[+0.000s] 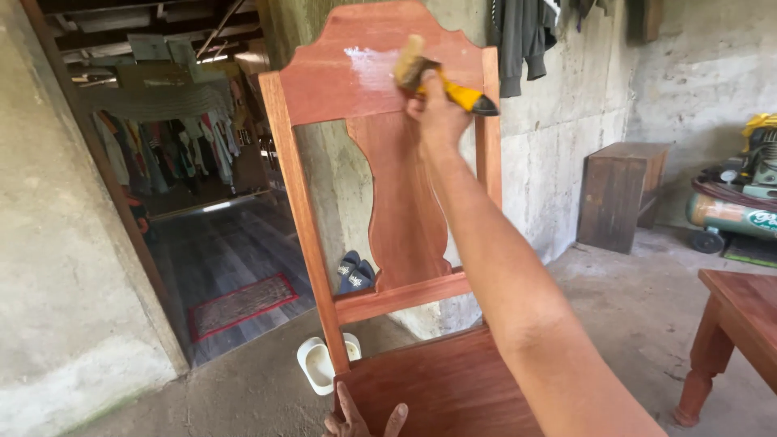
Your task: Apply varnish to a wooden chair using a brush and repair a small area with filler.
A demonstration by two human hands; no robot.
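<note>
A reddish-brown wooden chair [405, 210] stands in front of me, its tall back facing the camera. My right hand [438, 113] is raised and grips a paintbrush [441, 79] with a yellow and black handle. The bristles press against the top rail of the chair back, beside a glossy wet patch [371, 69]. My left hand [356, 417] rests with fingers spread on the front left edge of the chair seat [441, 388], partly cut off by the frame's bottom edge.
A white container [317, 364] sits on the concrete floor behind the chair leg, dark sandals [354, 272] beyond it. A red wooden table [740, 324] stands at right. A wooden box [617, 194] and a compressor [732, 206] are by the far wall. A doorway with a red mat [241, 304] opens at left.
</note>
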